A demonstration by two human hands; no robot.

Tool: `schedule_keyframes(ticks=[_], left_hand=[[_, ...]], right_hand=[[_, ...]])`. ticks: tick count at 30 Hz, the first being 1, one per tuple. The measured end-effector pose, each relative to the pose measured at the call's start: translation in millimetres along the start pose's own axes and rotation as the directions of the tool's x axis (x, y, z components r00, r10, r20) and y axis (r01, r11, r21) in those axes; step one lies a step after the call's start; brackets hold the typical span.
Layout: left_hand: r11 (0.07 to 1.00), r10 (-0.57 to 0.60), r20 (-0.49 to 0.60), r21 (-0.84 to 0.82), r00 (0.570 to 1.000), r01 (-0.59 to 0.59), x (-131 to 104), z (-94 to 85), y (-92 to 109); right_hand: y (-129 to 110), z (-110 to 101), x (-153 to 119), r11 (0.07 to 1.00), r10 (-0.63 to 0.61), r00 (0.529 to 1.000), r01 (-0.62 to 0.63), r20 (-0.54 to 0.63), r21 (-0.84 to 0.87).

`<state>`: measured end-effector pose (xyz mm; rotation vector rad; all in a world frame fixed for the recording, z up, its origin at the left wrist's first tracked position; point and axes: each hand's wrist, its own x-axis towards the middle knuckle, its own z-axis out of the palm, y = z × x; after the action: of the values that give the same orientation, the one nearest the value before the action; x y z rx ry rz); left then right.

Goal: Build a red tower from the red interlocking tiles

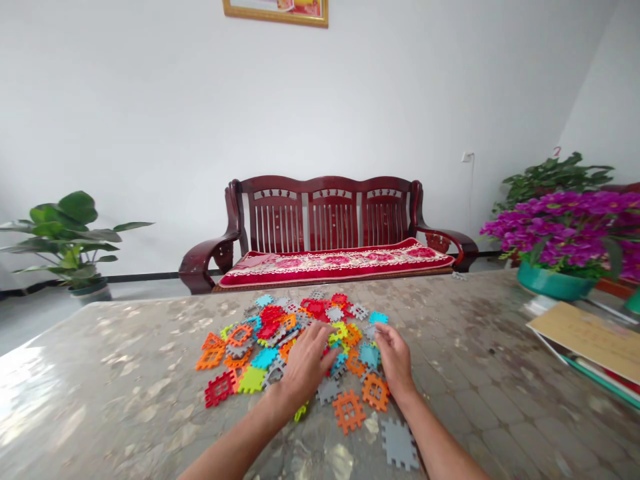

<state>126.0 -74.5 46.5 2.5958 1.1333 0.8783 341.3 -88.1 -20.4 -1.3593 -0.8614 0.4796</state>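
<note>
A loose heap of notched plastic building tiles [265, 359] in red, orange, blue, green and grey lies before me, some solid and some with window cut-outs. Over its middle, my left hand [311, 357] is open, palm down, with fingers stretched across the tiles and hiding those beneath. At the heap's right edge, my right hand [394, 357] has its fingers curled, thumb and forefinger pinched at a small grey tile [371, 331]. A blue tile [379, 318] lies just beyond these fingertips. Closer to me are orange window tiles [349, 411] and a plain grey tile [399, 443] beside my right forearm.
The table [125, 393] has a glossy patterned cover. On the right stand purple flowers in a teal pot [555, 283], with a brown envelope [590, 337] on stacked papers. Behind the table is a dark red wooden bench [333, 230]; a potted plant [75, 233] stands left.
</note>
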Motion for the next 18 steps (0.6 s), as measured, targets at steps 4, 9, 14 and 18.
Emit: schedule_keyframes(ticks=[4, 9, 14, 18], left_hand=[[0.983, 0.18, 0.209, 0.0, 0.961, -0.184, -36.6, 16.0, 15.5], [0.976, 0.128, 0.333, 0.125, 0.934, -0.178, -57.6, 32.1, 26.7], [0.939, 0.166, 0.372, 0.223, 0.913, -0.261, -45.7, 38.6, 29.0], [0.935, 0.165, 0.373, 0.236, 0.913, -0.265, -39.9, 42.8, 30.5]], right_hand=[[-5.1, -1.5, -4.8, 0.965, -0.161, 0.983, 0.176, 0.087, -0.195], [-13.4, -4.0, -14.7, 0.696, -0.318, 0.901, 0.434, 0.296, -0.573], [-19.6, -0.1, -25.6, 0.484, -0.308, 0.852, 0.524, 0.423, -0.701], [-21.4, 3.3, -27.6, 0.425, -0.31, 0.838, 0.545, 0.45, -0.723]])
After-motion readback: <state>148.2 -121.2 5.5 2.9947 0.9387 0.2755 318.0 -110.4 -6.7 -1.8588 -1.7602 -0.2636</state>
